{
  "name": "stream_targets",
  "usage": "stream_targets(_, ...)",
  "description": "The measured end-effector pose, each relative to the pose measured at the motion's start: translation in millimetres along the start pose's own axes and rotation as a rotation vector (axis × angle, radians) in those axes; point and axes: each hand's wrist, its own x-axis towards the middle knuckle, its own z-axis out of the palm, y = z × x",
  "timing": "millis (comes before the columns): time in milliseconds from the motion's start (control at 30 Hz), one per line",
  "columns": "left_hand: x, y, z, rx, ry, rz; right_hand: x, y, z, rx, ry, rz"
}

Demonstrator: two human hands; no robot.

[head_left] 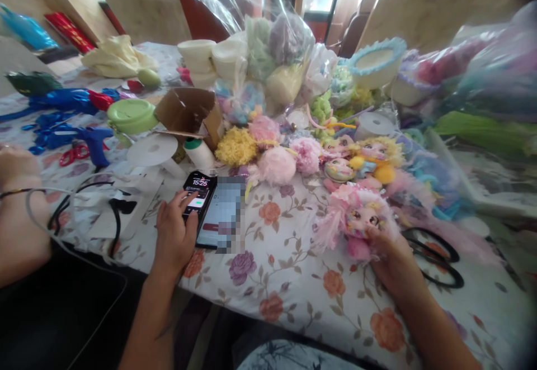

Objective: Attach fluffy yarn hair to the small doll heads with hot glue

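- Touching a lit phone (201, 191) with the left hand (176, 227), kinda spread
- Gripping a fluffy pink doll (354, 213) in the right hand (390, 250), over the floral tablecloth (293, 258), near other dolls (373, 151)
- Holding both hands well apart

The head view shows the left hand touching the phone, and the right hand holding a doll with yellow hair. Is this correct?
Not quite: the head view shows that the doll in the right hand has pink hair, not yellow. The left hand is indeed touching the phone.
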Motion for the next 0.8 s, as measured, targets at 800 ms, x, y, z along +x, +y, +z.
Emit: stream_targets(800,-9.1,40.0,-18.5,-0.055,0.338,-0.097,-0.6,1.9,-3.3,-0.01,-0.05,-0.018)
